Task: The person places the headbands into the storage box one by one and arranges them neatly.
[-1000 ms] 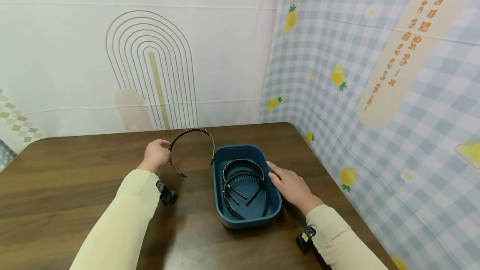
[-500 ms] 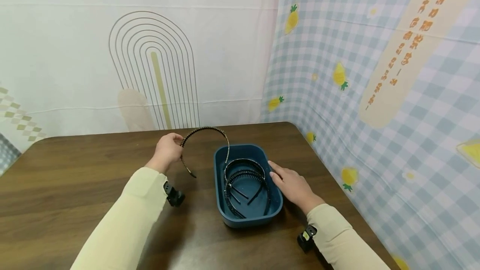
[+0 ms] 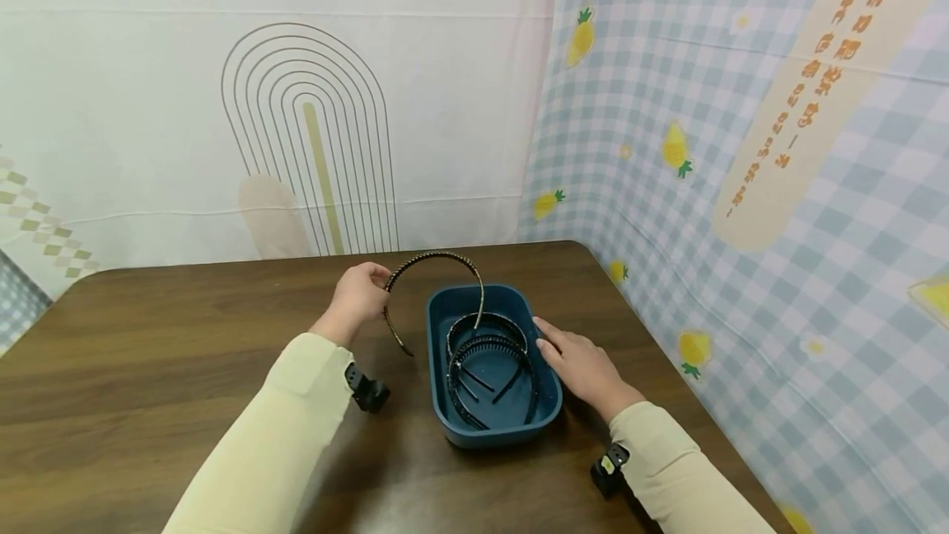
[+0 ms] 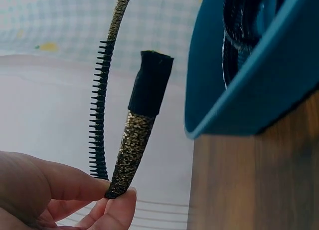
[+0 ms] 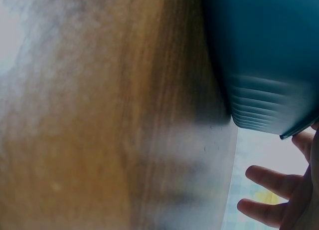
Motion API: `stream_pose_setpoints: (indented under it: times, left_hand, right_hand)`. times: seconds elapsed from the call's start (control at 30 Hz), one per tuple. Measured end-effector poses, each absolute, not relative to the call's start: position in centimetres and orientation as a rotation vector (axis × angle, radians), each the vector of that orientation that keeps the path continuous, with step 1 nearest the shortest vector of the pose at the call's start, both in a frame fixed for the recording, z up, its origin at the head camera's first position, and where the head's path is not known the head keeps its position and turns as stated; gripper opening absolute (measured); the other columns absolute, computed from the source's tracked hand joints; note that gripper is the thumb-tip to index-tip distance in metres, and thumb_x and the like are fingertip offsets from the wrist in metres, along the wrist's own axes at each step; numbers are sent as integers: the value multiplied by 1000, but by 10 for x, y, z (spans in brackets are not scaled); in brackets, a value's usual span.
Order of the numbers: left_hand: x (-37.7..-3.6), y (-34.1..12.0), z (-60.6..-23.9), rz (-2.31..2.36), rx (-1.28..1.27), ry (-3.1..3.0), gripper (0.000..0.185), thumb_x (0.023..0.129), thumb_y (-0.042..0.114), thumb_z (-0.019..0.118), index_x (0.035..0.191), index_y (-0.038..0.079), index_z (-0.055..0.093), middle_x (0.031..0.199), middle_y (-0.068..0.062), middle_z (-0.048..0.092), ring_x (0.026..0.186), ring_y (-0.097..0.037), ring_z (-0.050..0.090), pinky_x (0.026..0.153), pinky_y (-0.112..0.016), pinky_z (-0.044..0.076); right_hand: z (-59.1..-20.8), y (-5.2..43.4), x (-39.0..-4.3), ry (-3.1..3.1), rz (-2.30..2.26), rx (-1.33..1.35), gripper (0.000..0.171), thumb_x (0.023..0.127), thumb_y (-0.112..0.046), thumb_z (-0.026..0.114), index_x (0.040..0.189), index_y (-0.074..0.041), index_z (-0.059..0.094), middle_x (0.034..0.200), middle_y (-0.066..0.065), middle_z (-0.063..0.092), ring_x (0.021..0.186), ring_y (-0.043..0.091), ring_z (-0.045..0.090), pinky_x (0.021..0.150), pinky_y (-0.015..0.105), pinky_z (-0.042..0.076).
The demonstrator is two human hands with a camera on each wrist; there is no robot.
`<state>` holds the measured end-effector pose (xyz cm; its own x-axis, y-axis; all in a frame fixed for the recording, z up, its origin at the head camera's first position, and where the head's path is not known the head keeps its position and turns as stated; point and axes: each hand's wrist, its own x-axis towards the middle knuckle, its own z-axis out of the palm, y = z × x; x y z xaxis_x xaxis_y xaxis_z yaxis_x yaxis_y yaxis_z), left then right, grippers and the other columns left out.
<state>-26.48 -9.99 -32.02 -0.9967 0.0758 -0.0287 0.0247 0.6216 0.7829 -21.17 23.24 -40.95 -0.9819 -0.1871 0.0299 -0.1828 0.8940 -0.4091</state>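
My left hand [image 3: 358, 295] pinches a gold-and-black glitter headband [image 3: 432, 255] by one side. In the left wrist view the thumb and fingertips grip the glittery band [image 4: 130, 142] near its black-tipped end, and a row of small black comb teeth lines its inside. One arm of the headband reaches over a blue plastic bin [image 3: 437, 402]. Inside the bin lie black headbands [image 3: 489, 342], overlapping one another. With fingers extended, my right hand [image 3: 586, 365] touches the bin's right rim. The right wrist view shows the bin's ribbed outer wall [image 5: 259, 103] beside spread fingers.
The bin stands on a brown wooden table [image 3: 185, 353]. Behind the table hangs a white printed cloth [image 3: 460, 105], with a blue checked cloth [image 3: 638, 204] along the right side. A black wrist camera [image 3: 366, 390] sits on my left wrist.
My left hand has carried the glitter headband to the right, so its far arm has come over the bin. My right hand stays at the rim.
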Motion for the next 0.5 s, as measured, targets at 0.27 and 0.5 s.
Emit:
stream_pose_setpoints:
  times: [0.27, 0.5]
  left_hand:
    - [-260, -80, -325, 1367, 83, 2768, 41, 85, -10, 47, 125, -7, 54, 119, -26, 56, 105, -36, 54, 83, -41, 50]
    - [-256, -64, -328, 1433, 71, 2737, 38, 86, -10, 48, 123, -8, 55, 118, -26, 56, 106, -36, 54, 86, -42, 50]
  right_hand:
    - [-410, 233, -212, 3044, -657, -287, 52, 103, -45, 34, 152, -27, 32, 145, 12, 47, 130, 37, 45, 104, 58, 35]
    - [-410, 233, -212, 3041, -671, -293, 52, 103, -45, 34, 152, -26, 32, 145, 12, 47, 130, 38, 45, 104, 58, 35]
